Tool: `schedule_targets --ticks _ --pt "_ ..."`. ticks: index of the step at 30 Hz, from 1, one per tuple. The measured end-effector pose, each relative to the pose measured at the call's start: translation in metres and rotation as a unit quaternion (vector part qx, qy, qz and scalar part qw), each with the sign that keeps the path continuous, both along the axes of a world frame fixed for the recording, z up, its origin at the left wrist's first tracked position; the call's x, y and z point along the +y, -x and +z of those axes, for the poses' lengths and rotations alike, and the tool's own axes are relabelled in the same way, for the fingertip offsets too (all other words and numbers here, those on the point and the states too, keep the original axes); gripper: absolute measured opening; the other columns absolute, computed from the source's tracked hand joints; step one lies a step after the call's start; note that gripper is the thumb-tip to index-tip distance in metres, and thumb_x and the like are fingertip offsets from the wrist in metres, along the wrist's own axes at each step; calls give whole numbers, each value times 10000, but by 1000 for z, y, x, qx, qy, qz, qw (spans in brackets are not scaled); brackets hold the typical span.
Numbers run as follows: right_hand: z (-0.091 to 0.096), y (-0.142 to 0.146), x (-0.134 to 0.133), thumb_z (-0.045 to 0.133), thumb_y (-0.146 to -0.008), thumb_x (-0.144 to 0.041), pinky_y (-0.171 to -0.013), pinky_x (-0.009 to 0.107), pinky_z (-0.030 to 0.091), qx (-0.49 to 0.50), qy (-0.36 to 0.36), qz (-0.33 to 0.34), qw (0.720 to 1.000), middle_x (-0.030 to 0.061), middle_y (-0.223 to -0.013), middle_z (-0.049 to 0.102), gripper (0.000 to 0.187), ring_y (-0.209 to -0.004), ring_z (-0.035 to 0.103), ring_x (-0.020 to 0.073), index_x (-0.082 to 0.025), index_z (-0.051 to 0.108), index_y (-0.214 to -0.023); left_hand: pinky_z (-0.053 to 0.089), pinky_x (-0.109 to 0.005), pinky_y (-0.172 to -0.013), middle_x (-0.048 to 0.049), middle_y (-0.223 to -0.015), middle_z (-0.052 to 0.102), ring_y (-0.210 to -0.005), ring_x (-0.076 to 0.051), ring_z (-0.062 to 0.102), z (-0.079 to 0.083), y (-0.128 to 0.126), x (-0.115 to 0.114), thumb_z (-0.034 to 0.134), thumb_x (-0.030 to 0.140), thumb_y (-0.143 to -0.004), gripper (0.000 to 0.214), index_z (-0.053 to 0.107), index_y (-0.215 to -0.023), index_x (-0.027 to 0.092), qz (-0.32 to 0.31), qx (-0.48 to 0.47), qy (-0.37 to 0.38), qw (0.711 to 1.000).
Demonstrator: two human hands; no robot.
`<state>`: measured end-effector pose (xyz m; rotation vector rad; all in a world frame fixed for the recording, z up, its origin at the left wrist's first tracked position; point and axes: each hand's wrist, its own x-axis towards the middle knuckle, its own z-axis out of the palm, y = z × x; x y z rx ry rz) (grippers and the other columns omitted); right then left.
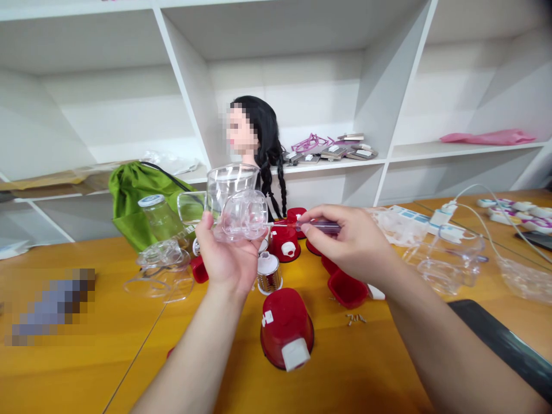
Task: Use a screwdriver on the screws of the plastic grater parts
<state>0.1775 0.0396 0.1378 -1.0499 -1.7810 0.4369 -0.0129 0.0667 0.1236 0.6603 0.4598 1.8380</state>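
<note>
My left hand (228, 261) is closed round a clear plastic part (245, 214), a rounded transparent piece with a wider cup-like section above it. In my right hand (345, 238) is a screwdriver (323, 226) with a dark translucent handle, held in a pinch. Its thin shaft points left, and the tip is at the right side of the clear part; whether it sits on a screw cannot be made out. Below my hands a red plastic housing (288, 322) with a white tab stands on the table. Behind it is a perforated drum (269, 273) with a white top.
Loose screws (355, 318) and a red tray-like part (347, 287) lie right of centre. Clear plastic parts (166, 270), a glass jar (159, 215) and a green bag (133, 198) are at left. A power strip (431, 224) and dark flat object (500, 339) are at right.
</note>
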Motion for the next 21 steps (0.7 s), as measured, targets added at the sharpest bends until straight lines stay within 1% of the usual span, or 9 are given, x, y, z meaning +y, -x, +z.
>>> schedule_targets --ticks 4,6,9,13,17,19,21 --pt "2 -2 -3 664 -855 -261 -562 219 520 -9 -9 -25 1000 -13 -817 789 120 -665 699 143 -231 767 -909 558 -302 -617 -51 -865 657 -748 -193 657 0 2 0 639 588 -779 419 633 -939 201 1 -9 20 1000" --pt "1 -1 -2 662 -853 -247 -592 217 531 -11 -15 -15 1000 -20 -830 791 118 -693 709 142 -234 767 -904 561 -302 -617 -50 -862 657 -742 -192 657 -1 2 0 646 584 -775 417 631 -944 203 -4 -11 23 1000" --pt "-1 1 -1 662 -849 -227 -655 216 548 -13 -21 1 1000 -23 -849 793 112 -731 721 140 -230 766 -891 566 -305 -619 -59 -895 670 -745 -193 657 -2 1 0 649 570 -782 407 638 -962 205 -18 -7 6 1000" --pt "2 1 -3 648 -856 -231 -609 207 521 -17 -17 -3 1000 -26 -815 782 119 -684 698 130 -222 763 -887 572 -315 -635 -60 -894 669 -754 -197 654 -3 0 1 652 565 -786 399 639 -949 202 -20 -7 3 1000" --pt "11 -13 -7 650 -853 -230 -542 226 464 -50 -22 -47 997 -23 -686 733 115 -589 642 131 -209 763 -847 566 -318 -620 -61 -879 661 -762 -202 652 -5 -2 1 638 578 -794 408 640 -932 194 -18 -4 20 1000" --pt "16 -22 -7 648 -878 -256 -557 246 463 -44 -37 -75 996 -6 -719 738 127 -608 641 145 -210 766 -886 563 -313 -616 -72 -905 670 -785 -209 658 -6 -5 -1 628 584 -802 411 642 -928 193 -21 2 31 999" --pt "20 -31 -6 626 -922 -297 -583 263 474 -11 -61 -102 993 19 -801 749 167 -653 646 158 -217 760 -979 565 -312 -617 -76 -926 680 -798 -213 665 -7 -11 -4 626 568 -811 399 650 -946 194 -32 5 44 998"
